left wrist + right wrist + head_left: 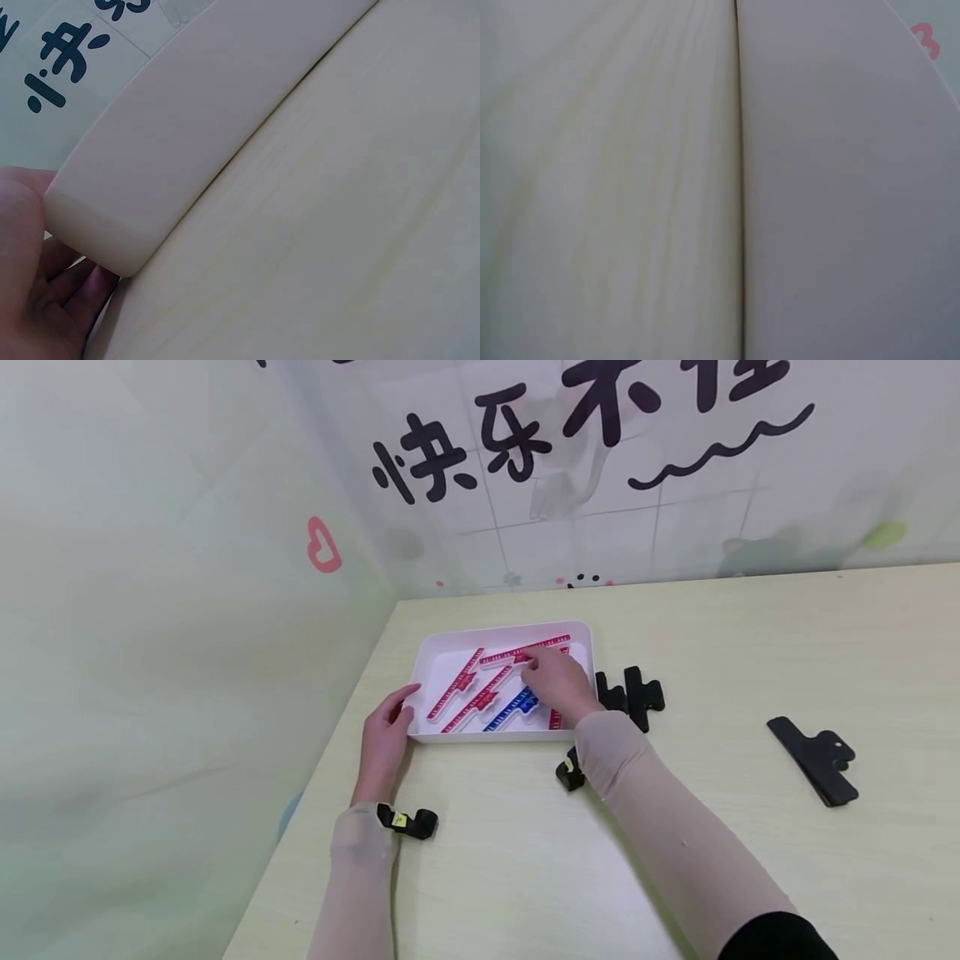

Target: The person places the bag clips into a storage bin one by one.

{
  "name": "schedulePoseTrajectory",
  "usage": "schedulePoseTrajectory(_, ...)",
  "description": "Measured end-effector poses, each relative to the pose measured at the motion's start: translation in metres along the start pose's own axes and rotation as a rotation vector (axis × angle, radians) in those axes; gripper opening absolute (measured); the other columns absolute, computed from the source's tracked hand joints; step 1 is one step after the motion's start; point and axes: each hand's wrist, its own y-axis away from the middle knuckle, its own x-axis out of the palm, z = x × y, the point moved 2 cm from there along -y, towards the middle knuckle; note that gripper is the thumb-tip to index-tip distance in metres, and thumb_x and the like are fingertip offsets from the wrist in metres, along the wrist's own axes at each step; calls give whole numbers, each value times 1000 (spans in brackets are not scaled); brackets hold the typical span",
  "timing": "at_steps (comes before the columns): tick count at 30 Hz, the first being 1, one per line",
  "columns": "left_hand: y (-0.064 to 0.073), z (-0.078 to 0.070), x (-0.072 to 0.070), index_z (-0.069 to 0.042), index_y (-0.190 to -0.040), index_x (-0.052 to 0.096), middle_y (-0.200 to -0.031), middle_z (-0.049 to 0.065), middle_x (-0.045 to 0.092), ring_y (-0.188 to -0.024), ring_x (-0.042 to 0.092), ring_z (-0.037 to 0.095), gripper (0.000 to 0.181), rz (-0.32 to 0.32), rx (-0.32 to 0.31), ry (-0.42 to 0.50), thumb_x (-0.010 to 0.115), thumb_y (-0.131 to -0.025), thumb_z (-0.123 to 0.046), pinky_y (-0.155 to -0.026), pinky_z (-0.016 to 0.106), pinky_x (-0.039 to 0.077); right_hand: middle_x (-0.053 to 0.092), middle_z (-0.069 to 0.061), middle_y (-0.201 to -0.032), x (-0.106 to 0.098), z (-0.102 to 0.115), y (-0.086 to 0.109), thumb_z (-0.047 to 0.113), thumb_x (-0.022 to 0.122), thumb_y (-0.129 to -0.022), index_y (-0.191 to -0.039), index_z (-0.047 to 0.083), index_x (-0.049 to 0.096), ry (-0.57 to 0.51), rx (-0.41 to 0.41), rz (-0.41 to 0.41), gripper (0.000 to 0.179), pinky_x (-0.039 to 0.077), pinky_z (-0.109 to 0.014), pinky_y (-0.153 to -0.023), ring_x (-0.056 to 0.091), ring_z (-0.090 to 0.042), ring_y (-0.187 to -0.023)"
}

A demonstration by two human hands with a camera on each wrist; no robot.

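Observation:
A white tray (491,737) stands on the table, with several long red and blue bag clips lying in it. At the tray's left side my left hand (384,743) grips the rim and corner. In the left wrist view, the thumb of that hand (22,247) lies by the upper edge, with the other fingers around the corner. Over the tray's right part, my right hand (558,681) pinches a red bag clip (551,642) near its handle. Below it lie a blue bag clip (504,717) and another red bag clip (453,685). The right wrist view shows only tray wall and table.
Two black bag clips (642,697) lie against the tray's right side, partly behind the right forearm. Another black bag clip (813,760) lies farther right on the table (750,652). Printed curtains (480,552) hang behind and to the left.

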Motion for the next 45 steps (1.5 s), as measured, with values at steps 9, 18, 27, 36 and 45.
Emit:
schedulePoseTrajectory(9,0,-1,2,-36,-118,60,-137,-11,45,-130,36,9,33,-4,-2,-15,47,-93,-18,-108,33,32,49,-3,-136,-1,-3,0,19,48,-91,-137,15,45,-12,-12,-10,46,41,-35,-93,52,-21,-100)
schedulePoseTrajectory(18,-1,-3,4,-36,-119,60,-138,-11,45,-130,36,9,33,-4,6,-17,47,-94,-18,-108,33,32,54,-1,-129,-3,-4,1,22,48,-91,-131,19,52,-11,-15,-1,41,42,-34,-83,53,-20,-93)
schedulePoseTrajectory(27,-1,-4,6,-35,-119,60,-137,-11,46,-129,37,9,33,-1,-1,-5,48,-93,-18,-108,32,32,54,0,-128,-7,-7,0,19,46,-92,-126,19,56,-74,7,-7,36,43,-34,-87,52,-19,-96)
schedulePoseTrajectory(36,-2,-3,9,-33,-118,61,-136,-9,47,-128,38,9,33,-1,19,-7,48,-92,-17,-107,32,33,58,1,-109,-9,-8,2,26,48,-93,-118,20,60,-154,-11,13,29,45,-30,-76,55,-17,-86)
schedulePoseTrajectory(45,-2,0,2,-35,-120,60,-138,-9,45,-130,37,11,33,-4,-1,-17,47,-93,-19,-108,35,32,60,1,-98,-25,6,21,26,50,-93,-121,19,59,-67,-208,71,30,47,-29,-71,58,-18,-79)
